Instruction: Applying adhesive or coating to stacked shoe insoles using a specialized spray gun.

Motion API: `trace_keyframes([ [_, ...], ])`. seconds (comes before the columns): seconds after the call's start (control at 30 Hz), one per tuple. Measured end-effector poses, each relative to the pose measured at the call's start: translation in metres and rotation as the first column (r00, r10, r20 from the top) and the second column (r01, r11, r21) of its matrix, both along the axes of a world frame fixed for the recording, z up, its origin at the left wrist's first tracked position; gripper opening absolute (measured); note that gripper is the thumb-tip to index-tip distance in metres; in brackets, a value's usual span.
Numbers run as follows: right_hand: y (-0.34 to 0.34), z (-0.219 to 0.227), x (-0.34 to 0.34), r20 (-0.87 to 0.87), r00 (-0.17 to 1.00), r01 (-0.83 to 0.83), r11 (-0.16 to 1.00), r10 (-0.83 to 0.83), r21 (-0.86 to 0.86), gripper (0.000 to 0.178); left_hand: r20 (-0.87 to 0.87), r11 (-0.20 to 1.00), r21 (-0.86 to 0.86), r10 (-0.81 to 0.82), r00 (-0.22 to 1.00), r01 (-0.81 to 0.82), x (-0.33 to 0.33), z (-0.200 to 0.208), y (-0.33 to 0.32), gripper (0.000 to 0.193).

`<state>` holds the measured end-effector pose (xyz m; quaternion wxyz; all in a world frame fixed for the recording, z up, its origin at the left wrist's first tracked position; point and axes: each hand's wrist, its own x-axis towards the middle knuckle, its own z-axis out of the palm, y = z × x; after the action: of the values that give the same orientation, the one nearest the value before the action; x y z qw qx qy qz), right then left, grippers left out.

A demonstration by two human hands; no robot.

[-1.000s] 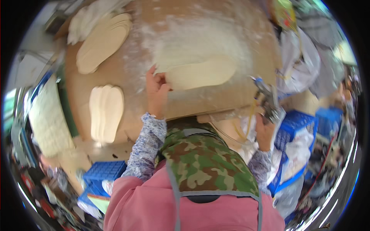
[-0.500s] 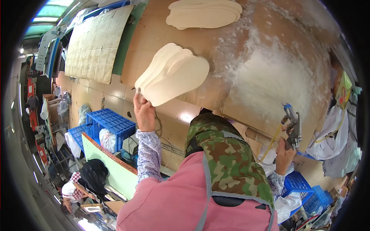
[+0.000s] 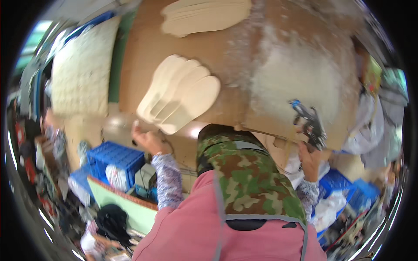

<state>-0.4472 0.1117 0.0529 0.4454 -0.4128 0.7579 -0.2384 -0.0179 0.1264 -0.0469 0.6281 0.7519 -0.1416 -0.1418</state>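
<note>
Several cream insoles lie fanned out on the brown board, their narrow ends toward me and a shadow across them. Just off those ends is my left hand, fingers apart and one pointing up, with nothing seen in it. On the right, my right hand is wrapped round a metal spray gun with a blue fitting on top. The gun is held over the near edge of the board, beside a whitened patch. A second fanned pile of insoles lies farther back.
The brown board carries a white, crusted residue patch. A pale sheet lies at far left. Blue crates stand below left, and another blue crate stands below right. White bags hang at right. A person is at lower left.
My left hand has come away from the insoles' narrow ends, and they lie spread wider on the board. The spray gun stays in my right hand, and the whole view has shifted.
</note>
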Motion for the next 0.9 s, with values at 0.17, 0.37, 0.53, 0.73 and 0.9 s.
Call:
trace_keyframes([
  [0.17, -0.004, 0.013, 0.015, 0.21, 0.977, 0.023, 1.0, -0.022, -0.004, 0.019, 0.005, 0.761, -0.085, -0.645, 0.764, 0.643, -0.041, 0.048, -0.065, 0.022],
  [0.37, 0.009, 0.029, 0.007, 0.13, 0.963, -0.212, 0.961, 0.237, -0.178, 0.039, 0.231, 0.084, -0.052, -0.968, 0.094, 0.995, -0.17, 0.079, -0.12, 0.02],
  [0.53, 0.028, 0.044, 0.0, -0.108, 0.935, -0.353, 0.858, 0.338, -0.374, 0.043, 0.202, -0.168, -0.066, -0.968, -0.151, 0.984, -0.229, 0.073, -0.124, 0.017],
  [0.73, 0.042, 0.048, -0.018, -0.09, 0.947, -0.32, 0.871, 0.309, -0.373, 0.035, -0.194, -0.323, -0.237, -0.908, -0.371, 0.916, -0.256, 0.068, -0.124, 0.016],
  [0.9, 0.063, 0.042, -0.042, -0.026, 0.985, -0.17, 0.985, 0.169, -0.028, 0.027, -0.184, 0.113, -0.283, -0.981, 0.062, 0.952, -0.233, 0.032, -0.126, 0.026],
])
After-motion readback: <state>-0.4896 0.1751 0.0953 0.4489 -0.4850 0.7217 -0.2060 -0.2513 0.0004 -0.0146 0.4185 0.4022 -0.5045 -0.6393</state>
